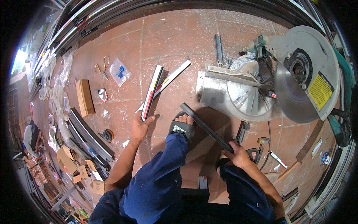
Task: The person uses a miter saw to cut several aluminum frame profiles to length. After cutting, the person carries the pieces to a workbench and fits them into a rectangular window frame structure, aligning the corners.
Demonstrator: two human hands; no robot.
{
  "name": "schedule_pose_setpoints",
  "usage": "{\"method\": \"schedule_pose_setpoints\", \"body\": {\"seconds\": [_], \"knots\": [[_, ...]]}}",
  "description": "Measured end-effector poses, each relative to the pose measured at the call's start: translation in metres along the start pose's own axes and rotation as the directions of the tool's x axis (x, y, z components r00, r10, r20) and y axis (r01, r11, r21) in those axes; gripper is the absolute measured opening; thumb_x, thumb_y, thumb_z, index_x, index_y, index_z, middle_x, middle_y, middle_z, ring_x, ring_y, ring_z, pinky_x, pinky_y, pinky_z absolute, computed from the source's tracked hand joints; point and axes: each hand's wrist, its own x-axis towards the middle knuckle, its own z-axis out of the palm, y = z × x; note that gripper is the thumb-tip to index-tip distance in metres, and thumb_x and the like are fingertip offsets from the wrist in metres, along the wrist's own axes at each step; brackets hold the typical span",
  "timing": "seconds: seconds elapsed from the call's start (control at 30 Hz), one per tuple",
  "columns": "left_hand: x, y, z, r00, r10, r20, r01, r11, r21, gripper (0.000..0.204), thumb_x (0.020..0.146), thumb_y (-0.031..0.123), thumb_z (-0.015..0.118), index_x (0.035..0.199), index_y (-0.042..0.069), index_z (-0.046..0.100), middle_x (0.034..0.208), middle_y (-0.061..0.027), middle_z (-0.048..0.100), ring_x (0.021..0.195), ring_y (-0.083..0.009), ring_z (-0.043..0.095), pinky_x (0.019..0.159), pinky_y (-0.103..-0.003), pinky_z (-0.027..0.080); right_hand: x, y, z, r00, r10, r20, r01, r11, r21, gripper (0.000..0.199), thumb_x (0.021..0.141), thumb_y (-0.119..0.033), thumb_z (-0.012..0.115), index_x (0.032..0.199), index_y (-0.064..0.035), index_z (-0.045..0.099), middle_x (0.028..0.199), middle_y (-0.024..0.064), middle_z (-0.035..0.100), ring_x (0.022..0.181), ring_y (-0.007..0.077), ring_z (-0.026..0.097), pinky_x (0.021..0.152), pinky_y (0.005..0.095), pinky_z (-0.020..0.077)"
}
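My left hand [141,127] is closed round the lower end of a short metal profile [153,89] with dark sides and white-and-red film. A second white-filmed profile [173,76] slants behind it on the tiled floor. My right hand [238,156] grips the near end of a dark profile bar [205,126], which slopes up and left, its far end over my left sandal [179,127]. To the right of the hands stands a mitre saw [238,91] with a round metal base, its large toothed blade [294,93] beside a grey guard. Whether the blade turns I cannot tell.
Scissors [103,69], a plastic bag [120,72] with blue pieces and a wooden block [85,98] lie at the left. Black profiles [91,134] and cardboard boxes [66,159] are nearer. A mallet [263,141] lies below the saw. Another person [33,136] is far left.
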Motion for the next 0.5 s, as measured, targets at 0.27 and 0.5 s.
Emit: {"method": "schedule_pose_setpoints", "body": {"seconds": [0.27,0.5], "knots": [[0.049,0.041,-0.006,0.999,0.043,-0.029,-0.024,0.877,0.480,0.043,0.085,0.031,0.087,0.111,0.002,0.069,0.117,-0.0271,0.068,0.104,-0.0479,0.070,0.084,-0.054,0.055,-0.001,0.016,0.013,0.996,0.000,-0.092,0.008,0.996,0.084,0.041,0.102,-0.041,0.072,0.105,-0.0019,0.061,0.096,0.0291,0.065,0.092,0.0542,0.064,0.079,0.0582,0.0505],[0.050,0.032,0.007,0.994,-0.103,0.024,0.076,0.860,0.504,0.047,0.082,0.031,0.089,0.113,0.003,0.068,0.111,-0.0276,0.074,0.101,-0.0484,0.073,0.086,-0.056,0.057,0.000,0.024,0.017,0.985,0.165,0.041,-0.170,0.966,0.194,0.043,0.105,-0.043,0.067,0.106,-0.0013,0.059,0.099,0.0303,0.064,0.097,0.0550,0.063,0.082,0.0573,0.0483]]}}
